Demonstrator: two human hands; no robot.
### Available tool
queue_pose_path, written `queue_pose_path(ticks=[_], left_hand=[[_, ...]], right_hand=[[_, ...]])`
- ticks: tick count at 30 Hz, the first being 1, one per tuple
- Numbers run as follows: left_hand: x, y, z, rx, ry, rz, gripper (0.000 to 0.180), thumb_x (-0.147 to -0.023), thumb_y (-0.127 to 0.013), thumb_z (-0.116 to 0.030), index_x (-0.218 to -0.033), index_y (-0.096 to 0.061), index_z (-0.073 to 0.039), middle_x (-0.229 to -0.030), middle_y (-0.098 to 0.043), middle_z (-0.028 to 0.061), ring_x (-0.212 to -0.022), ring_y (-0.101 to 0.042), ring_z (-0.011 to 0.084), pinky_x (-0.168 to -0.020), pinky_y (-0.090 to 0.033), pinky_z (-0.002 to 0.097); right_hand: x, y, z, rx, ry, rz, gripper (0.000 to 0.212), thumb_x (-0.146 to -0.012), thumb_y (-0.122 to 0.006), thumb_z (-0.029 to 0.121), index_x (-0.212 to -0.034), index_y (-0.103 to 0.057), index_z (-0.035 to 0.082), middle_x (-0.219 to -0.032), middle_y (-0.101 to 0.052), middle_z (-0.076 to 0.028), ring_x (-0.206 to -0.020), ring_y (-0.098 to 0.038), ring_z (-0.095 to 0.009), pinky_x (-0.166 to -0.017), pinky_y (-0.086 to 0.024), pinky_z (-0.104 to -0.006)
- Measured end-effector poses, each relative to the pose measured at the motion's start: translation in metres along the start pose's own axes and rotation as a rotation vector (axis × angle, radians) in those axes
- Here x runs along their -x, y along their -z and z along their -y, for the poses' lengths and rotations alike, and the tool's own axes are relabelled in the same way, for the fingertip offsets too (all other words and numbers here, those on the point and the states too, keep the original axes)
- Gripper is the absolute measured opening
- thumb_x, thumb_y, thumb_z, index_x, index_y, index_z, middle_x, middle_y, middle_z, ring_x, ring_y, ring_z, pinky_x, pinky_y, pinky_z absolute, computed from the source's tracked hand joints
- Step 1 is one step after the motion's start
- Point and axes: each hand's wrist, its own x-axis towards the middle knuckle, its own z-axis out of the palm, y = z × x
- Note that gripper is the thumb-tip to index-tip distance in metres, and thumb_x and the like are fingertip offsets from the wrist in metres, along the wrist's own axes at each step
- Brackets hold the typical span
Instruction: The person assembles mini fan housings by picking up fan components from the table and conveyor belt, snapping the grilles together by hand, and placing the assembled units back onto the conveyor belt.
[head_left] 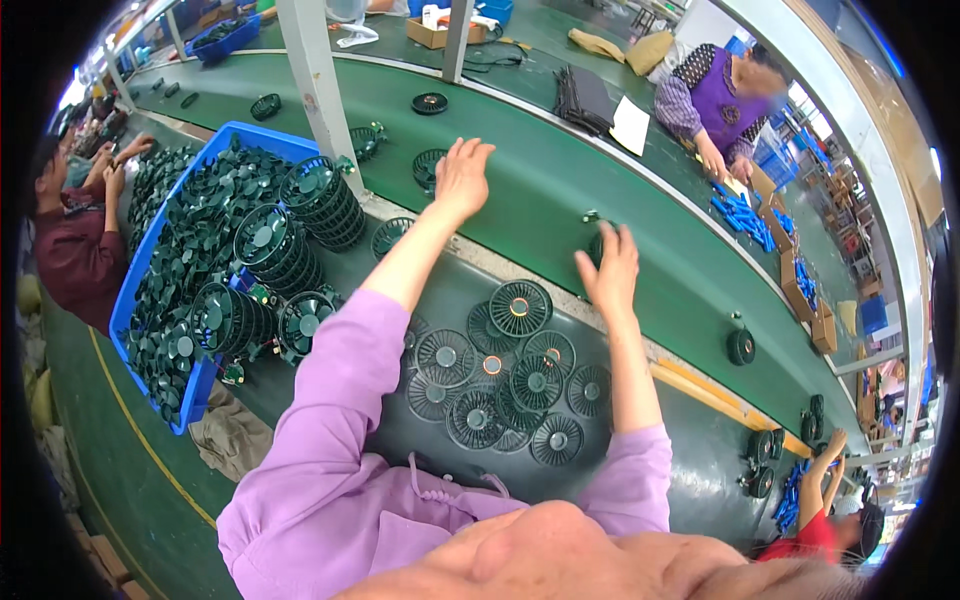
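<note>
My left hand [463, 180] reaches over the green conveyor belt, fingers stretched out, beside a dark green round fan cage [428, 168]. It holds nothing that I can see. My right hand [614, 268] is over the belt farther right, thumb and fingers apart around a dark round fan housing [596, 248] with a small circuit board [591, 216] by it. The hand partly hides this housing, and a firm grip does not show. Between my forearms, several round fan grilles [537, 383] lie overlapping on the dark table; a few show copper-coloured rings.
A blue bin [232, 130] full of small dark green parts stands left. Stacked fan cages [325, 200] are beside it, near a grey post [318, 90]. Another housing [741, 346] lies on the belt. Across it sits a person in purple [735, 100]; others work left and right.
</note>
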Motion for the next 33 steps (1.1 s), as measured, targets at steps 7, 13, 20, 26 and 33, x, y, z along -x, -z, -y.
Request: queue_pose_path(ticks=[7, 13, 20, 26, 33], left_hand=[[-0.036, -0.005, 0.03, -0.39, 0.207, 0.563, 0.03, -0.092, -0.048, -0.017, -0.117, -0.063, -0.026, -0.149, -0.034, 0.0053, -0.142, -0.019, 0.0342, -0.109, -0.012, 0.0675], [-0.031, 0.012, 0.037, -0.402, 0.159, 0.468, 0.018, -0.088, -0.058, -0.021, -0.105, -0.06, -0.017, -0.115, -0.062, 0.0114, -0.116, -0.054, 0.0299, -0.097, -0.041, 0.0553], [0.027, 0.012, 0.009, 0.501, 0.269, -0.049, 0.026, -0.092, -0.055, -0.023, -0.108, -0.056, -0.002, -0.088, -0.066, 0.0192, -0.081, -0.066, 0.0336, -0.074, -0.05, 0.0421], [0.085, 0.036, -0.044, 1.49, 0.734, -0.043, 0.036, -0.097, -0.051, -0.038, -0.114, -0.053, -0.006, -0.102, -0.06, 0.0046, -0.094, -0.058, 0.0143, -0.071, -0.052, 0.0314], [0.118, 0.058, -0.075, 1.966, 0.714, 0.197, 0.048, -0.095, -0.046, -0.052, -0.123, -0.054, -0.013, -0.115, -0.059, 0.0046, -0.101, -0.06, 0.0177, -0.087, -0.051, 0.0373]], right_hand=[[0.047, 0.014, 0.073, -0.412, 0.213, 0.574, 0.071, -0.074, -0.075, 0.04, -0.135, -0.046, 0.015, -0.145, -0.03, -0.028, -0.135, -0.029, -0.044, -0.11, -0.028, -0.0507], [0.051, 0.01, 0.071, -0.446, 0.261, 0.592, 0.07, -0.073, -0.075, 0.043, -0.132, -0.048, 0.017, -0.143, -0.033, -0.026, -0.135, -0.029, -0.042, -0.109, -0.026, -0.0529], [0.061, 0.025, 0.076, -0.357, 0.336, 0.566, 0.085, -0.067, -0.081, 0.037, -0.138, -0.041, 0.012, -0.14, -0.037, -0.018, -0.131, -0.034, -0.038, -0.11, -0.028, -0.0488], [0.034, 0.053, 0.095, -0.648, 0.139, 0.229, 0.089, -0.066, -0.081, 0.023, -0.142, -0.036, 0.01, -0.14, -0.038, -0.02, -0.132, -0.036, -0.036, -0.108, -0.033, -0.0431], [0.019, 0.03, 0.127, -0.503, 0.273, 0.149, 0.087, -0.067, -0.08, 0.029, -0.14, -0.037, 0.008, -0.146, -0.029, -0.022, -0.132, -0.031, -0.042, -0.108, -0.03, -0.0481]])
